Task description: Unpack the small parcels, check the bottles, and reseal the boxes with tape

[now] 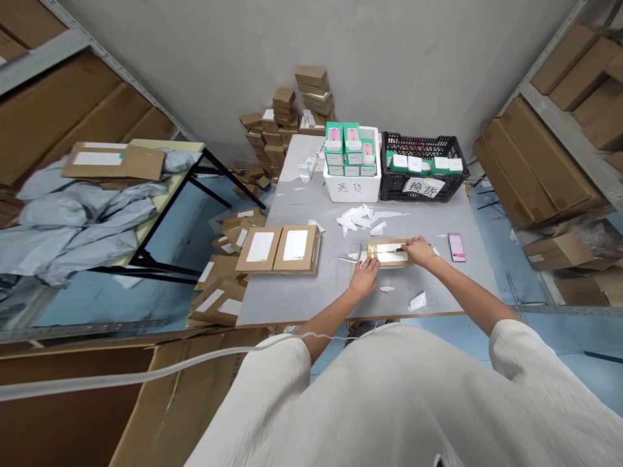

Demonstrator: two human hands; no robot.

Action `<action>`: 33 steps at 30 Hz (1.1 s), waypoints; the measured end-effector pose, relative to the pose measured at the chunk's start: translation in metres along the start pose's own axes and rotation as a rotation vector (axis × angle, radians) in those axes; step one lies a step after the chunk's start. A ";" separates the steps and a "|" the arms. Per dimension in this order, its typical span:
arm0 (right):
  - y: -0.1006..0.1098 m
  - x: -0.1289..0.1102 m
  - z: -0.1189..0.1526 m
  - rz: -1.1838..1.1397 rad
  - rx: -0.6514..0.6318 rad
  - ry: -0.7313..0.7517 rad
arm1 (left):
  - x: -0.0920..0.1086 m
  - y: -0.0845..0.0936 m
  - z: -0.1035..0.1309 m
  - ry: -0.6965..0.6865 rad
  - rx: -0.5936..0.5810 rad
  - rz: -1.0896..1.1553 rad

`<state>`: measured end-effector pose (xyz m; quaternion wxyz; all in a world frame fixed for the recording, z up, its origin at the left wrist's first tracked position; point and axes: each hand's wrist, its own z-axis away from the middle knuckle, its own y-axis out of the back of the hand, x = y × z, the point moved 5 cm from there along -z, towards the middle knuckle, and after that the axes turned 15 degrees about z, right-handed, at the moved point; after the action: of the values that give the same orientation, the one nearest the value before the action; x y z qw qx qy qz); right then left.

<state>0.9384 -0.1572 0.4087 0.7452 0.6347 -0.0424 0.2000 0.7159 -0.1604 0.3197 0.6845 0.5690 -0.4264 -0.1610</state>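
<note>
Presently: small carton under both hands, slim tool in the right

Carton (pixel 392 256) lies flat on the grey table (pixel 335 295), white label up, toward the near edge. Right hand (pixel 419 251), at its right end: fingers closed round a dark-handled tool (pixel 398 250), which reaches leftward over the label; cannot tell whether the tip touches. Left hand (pixel 364 277): fingertips on the carton's near-left corner, beside a shiny yellowish patch; cannot tell whether they grip or merely rest.

Surroundings: two labelled boxes (pixel 296 249) side by side to the left, well apart from the carton. Torn white scraps (pixel 355 220) heaped beyond it. Phone (pixel 456 247) to the right. Behind the scraps, a white bin (pixel 351 191) and a black crate (pixel 400 189), both holding green packages (pixel 335 149).
</note>
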 end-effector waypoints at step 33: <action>-0.098 0.110 0.083 -0.416 -0.015 -0.347 | 0.052 -0.005 -0.114 0.089 -0.183 -0.065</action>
<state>1.0894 -0.2212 0.3682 0.7567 0.6488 -0.0396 -0.0696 0.8357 -0.1255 0.3370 0.7461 0.5243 -0.3607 -0.1958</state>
